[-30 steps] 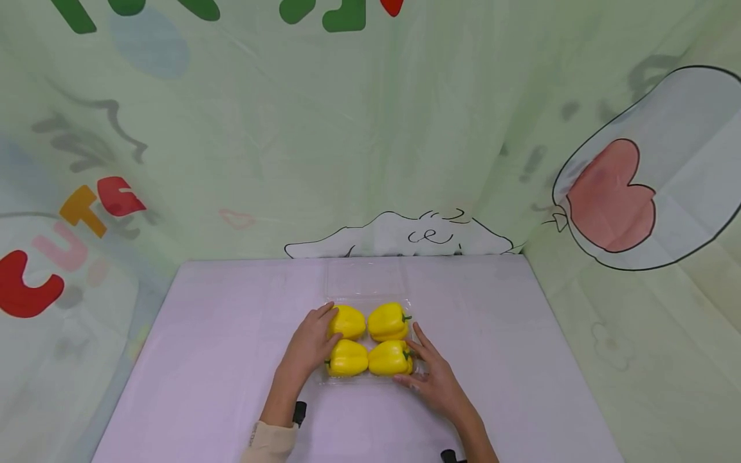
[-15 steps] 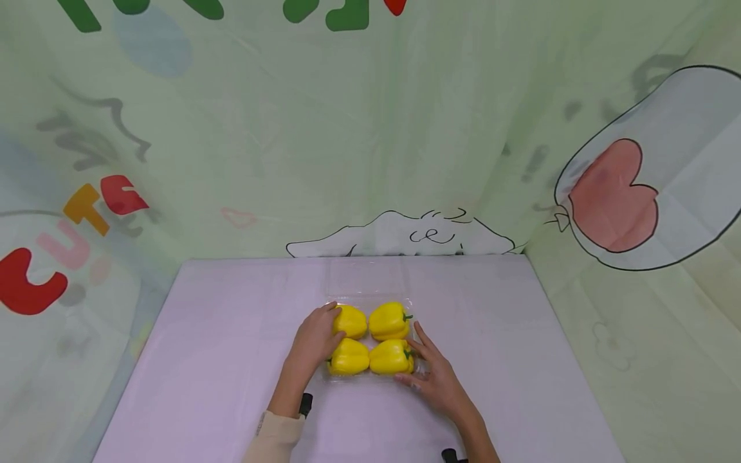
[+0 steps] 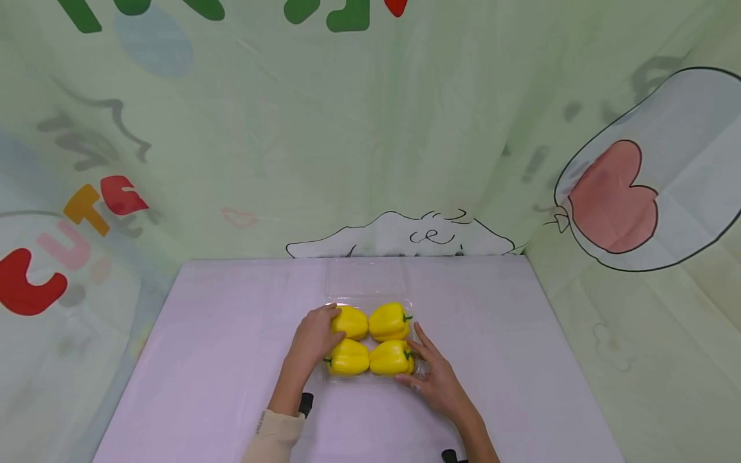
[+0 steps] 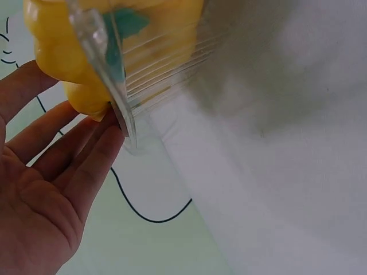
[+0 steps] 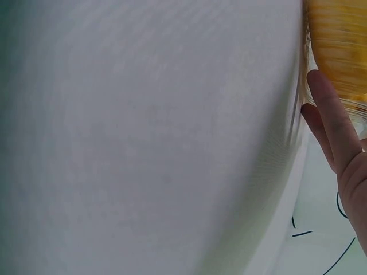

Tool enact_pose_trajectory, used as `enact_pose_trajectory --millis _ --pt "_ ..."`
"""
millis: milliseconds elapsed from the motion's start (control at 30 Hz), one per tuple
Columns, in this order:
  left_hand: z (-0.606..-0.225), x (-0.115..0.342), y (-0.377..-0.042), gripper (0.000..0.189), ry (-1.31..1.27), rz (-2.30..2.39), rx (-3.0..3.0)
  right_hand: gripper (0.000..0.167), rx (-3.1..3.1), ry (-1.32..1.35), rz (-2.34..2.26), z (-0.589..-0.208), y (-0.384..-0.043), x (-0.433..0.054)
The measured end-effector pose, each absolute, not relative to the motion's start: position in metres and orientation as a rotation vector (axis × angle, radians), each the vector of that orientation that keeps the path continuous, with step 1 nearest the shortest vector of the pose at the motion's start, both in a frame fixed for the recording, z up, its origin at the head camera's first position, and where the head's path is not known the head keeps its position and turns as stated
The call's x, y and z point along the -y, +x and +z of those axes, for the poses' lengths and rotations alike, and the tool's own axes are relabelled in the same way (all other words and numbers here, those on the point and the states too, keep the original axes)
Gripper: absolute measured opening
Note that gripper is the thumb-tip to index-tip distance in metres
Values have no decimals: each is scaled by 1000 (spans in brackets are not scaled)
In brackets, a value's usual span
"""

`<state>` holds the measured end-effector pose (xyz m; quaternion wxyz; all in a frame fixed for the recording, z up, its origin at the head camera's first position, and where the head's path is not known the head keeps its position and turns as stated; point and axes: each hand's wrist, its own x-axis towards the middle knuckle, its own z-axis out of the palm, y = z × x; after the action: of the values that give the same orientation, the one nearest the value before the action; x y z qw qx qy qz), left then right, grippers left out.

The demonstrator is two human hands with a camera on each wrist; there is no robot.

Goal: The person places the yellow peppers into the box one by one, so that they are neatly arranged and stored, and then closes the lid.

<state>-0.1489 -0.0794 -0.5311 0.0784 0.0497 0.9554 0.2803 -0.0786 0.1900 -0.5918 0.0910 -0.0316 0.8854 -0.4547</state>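
Two rows of yellow bell peppers fill a clear plastic clamshell box (image 3: pixel 366 299) in the head view. My left hand (image 3: pixel 314 334) holds the back-left bell pepper (image 3: pixel 352 323) from its left side, thumb in front and fingers behind. In the left wrist view its fingertips lie at the clear rim (image 4: pixel 129 129), against the yellow skin. The front-left bell pepper (image 3: pixel 350 357) has its green stem facing left. My right hand (image 3: pixel 435 381) rests straight fingers along the box's right side, beside the front-right bell pepper (image 3: pixel 391 357). The back-right bell pepper (image 3: pixel 389 322) points its stem right.
The box's clear lid (image 3: pixel 366 278) lies folded open toward the back. A pale cloth covers the table (image 3: pixel 231 360). Printed green curtains (image 3: pixel 347 141) enclose the back and sides. Dark wrist camera mounts (image 3: pixel 306 404) sit by the wrists.
My left hand has shifted slightly right, and the back-left bell pepper sits a little closer to the back-right one. The right hand stays in place.
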Motion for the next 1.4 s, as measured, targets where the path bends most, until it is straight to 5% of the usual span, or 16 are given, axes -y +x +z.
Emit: enact_pose_trajectory --millis 533,800,1400 --pt "-543 101 -144 60 196 1188 -2721 85 -2640 -61 -1355 -591 -77 -188" --pt "-558 117 -155 48 140 1631 -2689 85 -2629 -52 -1349 -591 -78 -188" --pt "-602 120 -190 48 -353 2180 -2168 85 -2617 -64 -1377 -592 -78 -192"
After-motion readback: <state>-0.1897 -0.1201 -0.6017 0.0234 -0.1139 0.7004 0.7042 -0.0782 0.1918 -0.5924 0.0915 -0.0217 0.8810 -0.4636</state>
